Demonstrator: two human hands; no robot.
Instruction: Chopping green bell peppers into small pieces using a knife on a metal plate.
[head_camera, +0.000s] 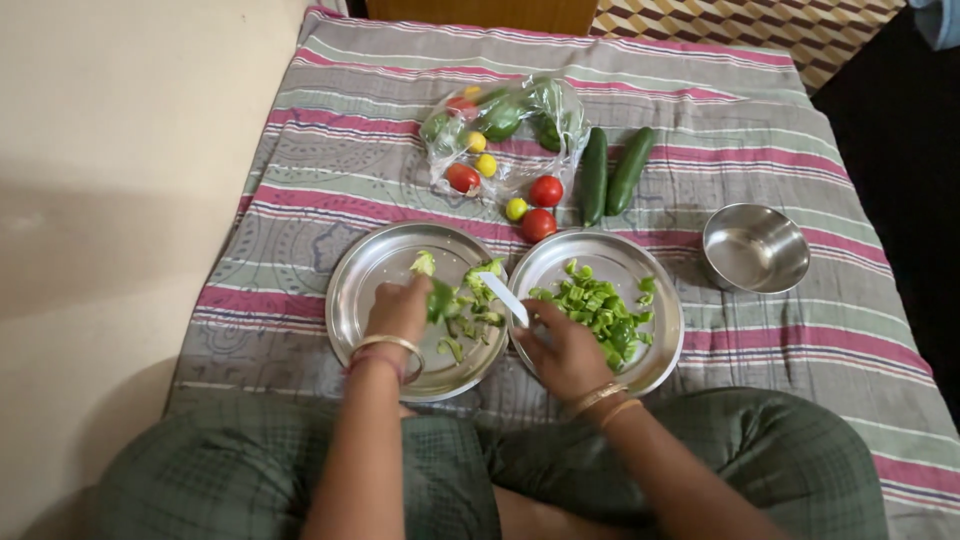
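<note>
Steel gleams off the round left-hand plate, where cutting is under way; to do it well I'd keep those pinching fingertips tucked back from the blade. Her left hand pinches a green capsicum piece at the plate's three o'clock. Her right hand grips a white-bladed knife, angled toward ten o'clock. The flesh looks glossy, thin-walled, curled.

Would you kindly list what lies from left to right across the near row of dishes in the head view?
Left plate with pepper scraps, right plate with chopped green pepper, then the empty steel bowl.
</note>
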